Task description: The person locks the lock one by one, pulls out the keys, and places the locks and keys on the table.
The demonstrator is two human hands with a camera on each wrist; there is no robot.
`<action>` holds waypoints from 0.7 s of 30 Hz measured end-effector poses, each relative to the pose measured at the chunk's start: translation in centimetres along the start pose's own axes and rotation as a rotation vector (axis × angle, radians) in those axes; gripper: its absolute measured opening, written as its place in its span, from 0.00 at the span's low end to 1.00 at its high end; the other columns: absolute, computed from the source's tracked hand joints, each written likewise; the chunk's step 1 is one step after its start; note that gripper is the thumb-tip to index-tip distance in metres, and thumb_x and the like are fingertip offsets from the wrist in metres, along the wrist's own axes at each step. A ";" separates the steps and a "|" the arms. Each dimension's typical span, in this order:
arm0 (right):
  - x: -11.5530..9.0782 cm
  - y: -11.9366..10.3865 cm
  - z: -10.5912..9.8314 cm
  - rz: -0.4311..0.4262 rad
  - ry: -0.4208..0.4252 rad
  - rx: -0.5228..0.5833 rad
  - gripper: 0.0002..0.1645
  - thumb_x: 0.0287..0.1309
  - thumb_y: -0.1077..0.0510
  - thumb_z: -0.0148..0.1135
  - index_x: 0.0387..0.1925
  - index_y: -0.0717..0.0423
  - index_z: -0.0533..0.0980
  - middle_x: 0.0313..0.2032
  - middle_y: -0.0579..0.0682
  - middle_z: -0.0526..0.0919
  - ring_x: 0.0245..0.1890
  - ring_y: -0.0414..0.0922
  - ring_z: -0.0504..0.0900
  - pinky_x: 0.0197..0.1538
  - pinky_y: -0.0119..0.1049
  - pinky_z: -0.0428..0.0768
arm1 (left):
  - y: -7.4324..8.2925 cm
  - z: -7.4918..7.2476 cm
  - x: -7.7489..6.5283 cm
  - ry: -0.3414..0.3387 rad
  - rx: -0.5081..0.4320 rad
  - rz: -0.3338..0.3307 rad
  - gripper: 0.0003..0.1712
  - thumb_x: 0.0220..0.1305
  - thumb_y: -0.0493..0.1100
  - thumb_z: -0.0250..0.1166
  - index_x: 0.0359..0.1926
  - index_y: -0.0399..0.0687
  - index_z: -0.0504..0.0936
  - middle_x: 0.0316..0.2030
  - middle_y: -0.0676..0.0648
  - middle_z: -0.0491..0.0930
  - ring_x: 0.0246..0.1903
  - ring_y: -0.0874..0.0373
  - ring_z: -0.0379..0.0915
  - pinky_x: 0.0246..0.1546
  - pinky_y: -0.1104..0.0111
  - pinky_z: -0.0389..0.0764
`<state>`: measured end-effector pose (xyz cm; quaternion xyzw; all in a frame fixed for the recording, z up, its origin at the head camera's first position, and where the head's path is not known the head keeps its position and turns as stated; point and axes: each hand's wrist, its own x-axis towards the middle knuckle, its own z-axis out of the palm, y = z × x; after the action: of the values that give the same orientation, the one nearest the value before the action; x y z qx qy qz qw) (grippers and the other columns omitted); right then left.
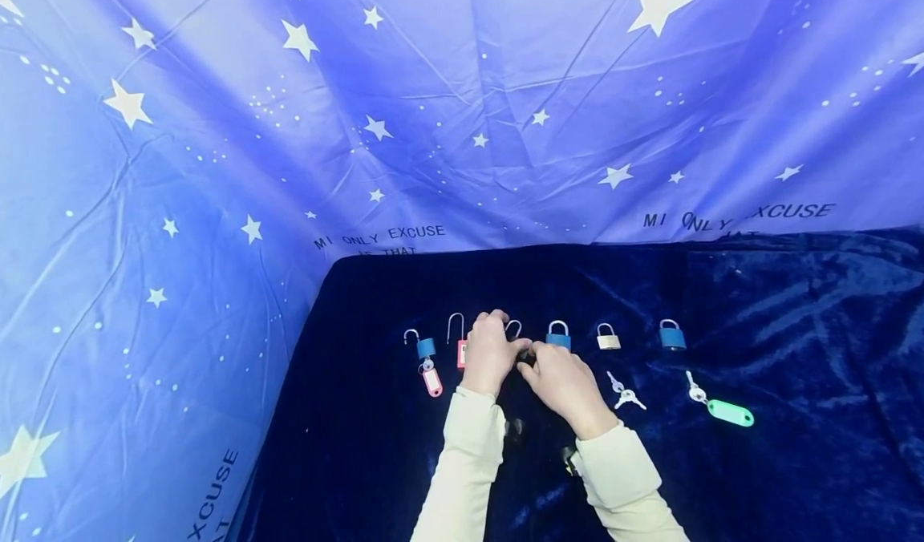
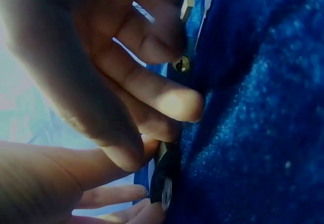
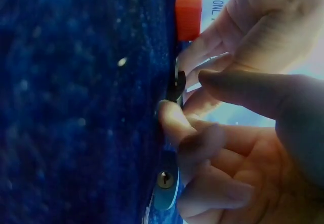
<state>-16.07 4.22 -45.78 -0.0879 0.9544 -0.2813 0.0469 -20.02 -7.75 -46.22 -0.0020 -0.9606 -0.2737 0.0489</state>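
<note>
A dark padlock with a silver shackle point(image 1: 513, 329) sits between my two hands, its black body point(image 3: 176, 88) mostly covered by fingers. My left hand point(image 1: 489, 356) grips it from the left, thumb pointing right. From the other side my right hand point(image 1: 566, 382) pinches the body, its fingertips meeting the left hand's. A silver part point(image 2: 167, 194) shows at the black body's end near the left fingers; whether it is a key I cannot tell. Under the right hand lies a blue padlock point(image 1: 558, 338), keyhole toward me. Beside the left hand is a red padlock point(image 1: 462, 353) with a tall raised shackle.
At the far left lies an open blue padlock point(image 1: 427, 348) with keys and a pink tag point(image 1: 431, 382). To the right are a brass padlock point(image 1: 609, 340), loose keys point(image 1: 625, 394), another blue padlock point(image 1: 672, 337) and a green key tag point(image 1: 731, 413). Dark blue velvet point(image 1: 375, 462) covers the table.
</note>
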 end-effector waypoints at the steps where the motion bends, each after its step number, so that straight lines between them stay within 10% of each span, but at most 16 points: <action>1: 0.0 0.0 0.1 -0.003 0.004 -0.001 0.09 0.54 0.51 0.59 0.30 0.51 0.72 0.18 0.41 0.68 0.17 0.42 0.69 0.22 0.40 0.67 | 0.0 0.0 0.0 0.001 -0.017 -0.003 0.28 0.42 0.51 0.73 0.43 0.42 0.78 0.37 0.43 0.77 0.37 0.47 0.76 0.37 0.60 0.75; 11: 0.2 0.0 0.2 0.010 -0.003 -0.008 0.10 0.52 0.52 0.61 0.30 0.53 0.73 0.19 0.42 0.69 0.20 0.43 0.71 0.24 0.42 0.69 | -0.3 0.1 0.2 -0.040 -0.139 -0.069 0.34 0.39 0.49 0.74 0.47 0.36 0.76 0.40 0.40 0.77 0.42 0.48 0.75 0.44 0.62 0.74; 21: 0.0 0.0 -0.1 0.066 0.002 0.007 0.18 0.53 0.45 0.61 0.35 0.56 0.72 0.19 0.42 0.70 0.17 0.42 0.70 0.20 0.40 0.68 | -0.3 -0.1 0.1 -0.114 -0.322 -0.078 0.30 0.42 0.47 0.73 0.46 0.37 0.76 0.19 0.58 0.75 0.23 0.66 0.70 0.39 0.69 0.75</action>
<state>-16.07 4.32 -45.71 -0.0560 0.9559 -0.2830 0.0554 -20.15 -8.07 -46.23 0.0119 -0.9049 -0.4251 -0.0175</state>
